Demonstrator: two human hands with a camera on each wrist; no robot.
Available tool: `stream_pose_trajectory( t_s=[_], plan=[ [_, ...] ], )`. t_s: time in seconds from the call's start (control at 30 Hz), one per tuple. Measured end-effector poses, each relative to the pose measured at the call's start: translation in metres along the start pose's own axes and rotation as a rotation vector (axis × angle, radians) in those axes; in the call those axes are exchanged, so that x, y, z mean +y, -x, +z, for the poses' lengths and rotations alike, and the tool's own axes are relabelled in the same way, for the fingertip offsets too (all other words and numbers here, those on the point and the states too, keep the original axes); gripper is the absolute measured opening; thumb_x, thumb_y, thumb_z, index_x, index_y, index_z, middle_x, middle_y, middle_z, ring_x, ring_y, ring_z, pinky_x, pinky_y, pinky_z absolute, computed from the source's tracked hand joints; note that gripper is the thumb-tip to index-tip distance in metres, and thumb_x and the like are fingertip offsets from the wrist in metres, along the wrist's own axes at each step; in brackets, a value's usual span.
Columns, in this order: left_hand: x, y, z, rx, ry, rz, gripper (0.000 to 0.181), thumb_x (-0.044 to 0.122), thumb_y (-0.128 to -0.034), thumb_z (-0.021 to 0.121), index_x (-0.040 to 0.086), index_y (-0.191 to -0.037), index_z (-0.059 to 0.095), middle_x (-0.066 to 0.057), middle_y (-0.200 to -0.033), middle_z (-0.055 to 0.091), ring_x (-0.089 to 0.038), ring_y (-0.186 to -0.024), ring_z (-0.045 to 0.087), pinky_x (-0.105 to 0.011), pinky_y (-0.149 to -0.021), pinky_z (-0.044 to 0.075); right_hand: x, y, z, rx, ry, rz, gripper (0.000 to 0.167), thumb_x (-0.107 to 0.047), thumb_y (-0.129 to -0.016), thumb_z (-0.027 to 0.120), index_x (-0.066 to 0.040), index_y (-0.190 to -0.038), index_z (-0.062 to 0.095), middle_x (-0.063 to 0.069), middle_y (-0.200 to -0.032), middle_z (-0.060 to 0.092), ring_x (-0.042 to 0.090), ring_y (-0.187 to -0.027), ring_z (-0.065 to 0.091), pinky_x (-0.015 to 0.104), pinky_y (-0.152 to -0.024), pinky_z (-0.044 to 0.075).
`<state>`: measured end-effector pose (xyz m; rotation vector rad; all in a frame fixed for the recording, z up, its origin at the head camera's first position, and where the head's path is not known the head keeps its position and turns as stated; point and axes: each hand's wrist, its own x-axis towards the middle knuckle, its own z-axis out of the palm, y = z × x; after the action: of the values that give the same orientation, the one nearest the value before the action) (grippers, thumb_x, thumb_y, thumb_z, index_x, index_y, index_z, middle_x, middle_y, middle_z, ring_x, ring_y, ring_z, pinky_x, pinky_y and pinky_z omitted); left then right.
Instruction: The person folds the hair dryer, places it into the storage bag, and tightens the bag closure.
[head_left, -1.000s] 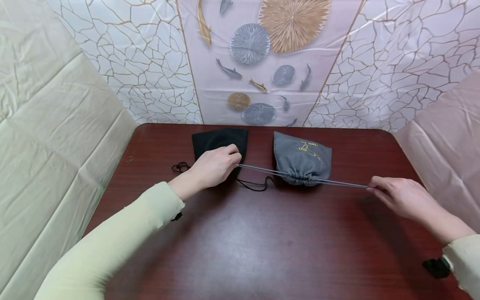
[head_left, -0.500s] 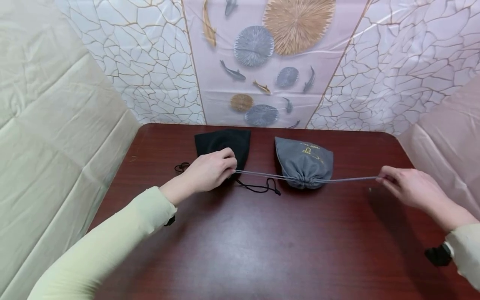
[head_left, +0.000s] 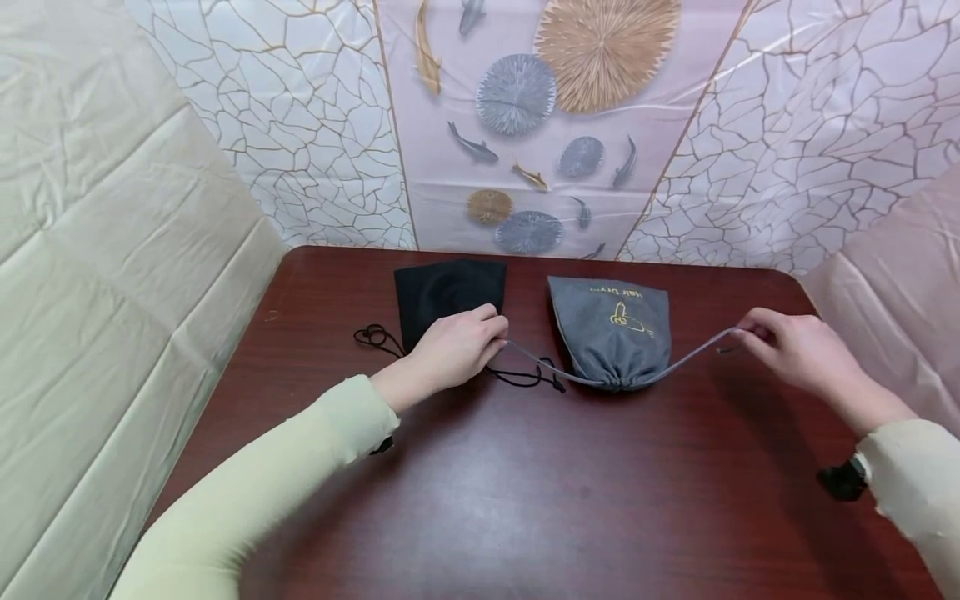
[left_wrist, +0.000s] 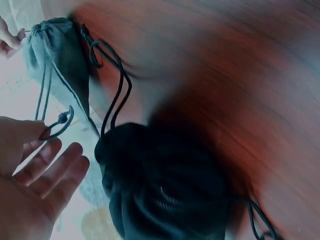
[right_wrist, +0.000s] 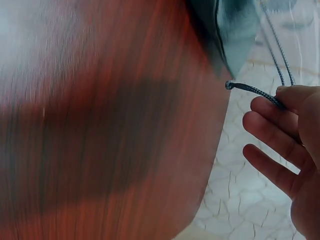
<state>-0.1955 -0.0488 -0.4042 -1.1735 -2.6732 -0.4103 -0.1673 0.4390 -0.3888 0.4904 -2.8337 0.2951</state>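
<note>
A grey drawstring bag (head_left: 611, 333) with yellow print lies on the table, its gathered mouth facing the near side. My left hand (head_left: 459, 346) pinches the end of one grey drawstring (left_wrist: 46, 90) between thumb and forefinger, other fingers loosely spread. On the far side of the bag's mouth, my right hand (head_left: 798, 350) pinches the opposite drawstring (right_wrist: 277, 55), whose knotted end sticks out past the fingers. Both cords sag slightly from the hands to the bag. Beneath and behind my left hand is a black drawstring bag (head_left: 450, 292), also gathered shut in the left wrist view.
Loose black cords (head_left: 525, 379) of the black bag trail on the table to its right, with another black cord loop (head_left: 375, 335) on its left. The dark red table (head_left: 540, 500) meets a patterned cloth backdrop (head_left: 315, 125) at its far edge.
The taut grey drawstrings have slackened and now sag. My left hand has shifted right, my right hand slightly left and up. The grey bag lies flatter, its print more visible.
</note>
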Motion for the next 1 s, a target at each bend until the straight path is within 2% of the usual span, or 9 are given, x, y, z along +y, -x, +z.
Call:
stream_pose_trajectory(
  t_s=[0.1,0.23,0.43,0.57,0.8,1.0],
  plan=[
    [0.005,-0.008,0.008,-0.013,0.005,-0.029,0.006,0.02,-0.1056,0.07,0.016,-0.102,0.069,-0.001,-0.098,0.064,-0.019,-0.08,0.069,-0.035,-0.066,0.059,-0.01,-0.002,0.007,-0.028,-0.026,-0.013,0.009,-0.008,-0.092,0.08,-0.013,-0.093,0.073,-0.01,-0.071,0.067,-0.001,-0.06,0.052,0.034,-0.056,0.046],
    [0.011,-0.017,0.017,-0.036,0.006,-0.039,0.006,0.021,-0.1055,0.07,0.016,-0.102,0.069,-0.002,-0.097,0.065,-0.02,-0.081,0.07,-0.036,-0.066,0.059,-0.021,-0.004,0.014,-0.067,-0.057,-0.033,0.008,-0.009,-0.093,0.08,-0.015,-0.094,0.074,-0.012,-0.071,0.067,-0.005,-0.06,0.051,0.032,-0.057,0.046],
    [0.017,-0.028,0.031,-0.093,-0.014,-0.043,0.007,0.022,-0.1061,0.069,0.015,-0.106,0.07,-0.003,-0.099,0.066,-0.022,-0.083,0.071,-0.036,-0.068,0.059,-0.034,-0.004,0.02,-0.111,-0.097,-0.061,0.008,-0.01,-0.094,0.081,-0.017,-0.095,0.076,-0.012,-0.074,0.07,-0.004,-0.062,0.055,0.03,-0.059,0.048],
    [0.022,-0.035,0.034,-0.122,-0.032,-0.057,0.01,0.026,-0.107,0.068,0.017,-0.109,0.072,-0.001,-0.101,0.067,-0.019,-0.087,0.072,-0.035,-0.07,0.059,-0.041,-0.007,0.019,-0.133,-0.11,-0.075,0.006,-0.014,-0.094,0.082,-0.018,-0.096,0.078,-0.012,-0.077,0.072,-0.003,-0.064,0.058,0.03,-0.061,0.051],
    [0.025,-0.04,0.031,-0.172,-0.054,-0.085,0.028,0.037,-0.1085,0.064,0.018,-0.126,0.074,-0.002,-0.113,0.069,-0.018,-0.099,0.072,-0.036,-0.078,0.061,-0.048,-0.007,0.018,-0.163,-0.094,-0.064,0.014,-0.018,-0.092,0.085,-0.013,-0.104,0.08,-0.01,-0.086,0.077,0.007,-0.074,0.069,0.038,-0.069,0.056],
    [0.02,-0.031,0.012,-0.221,-0.073,-0.09,0.044,0.042,-0.1072,0.065,0.016,-0.142,0.068,-0.007,-0.135,0.068,-0.023,-0.118,0.069,-0.04,-0.094,0.06,-0.055,-0.006,0.014,-0.233,-0.063,-0.053,0.019,-0.024,-0.094,0.083,-0.011,-0.108,0.08,-0.008,-0.088,0.078,0.018,-0.082,0.075,0.049,-0.076,0.058]
  ],
)
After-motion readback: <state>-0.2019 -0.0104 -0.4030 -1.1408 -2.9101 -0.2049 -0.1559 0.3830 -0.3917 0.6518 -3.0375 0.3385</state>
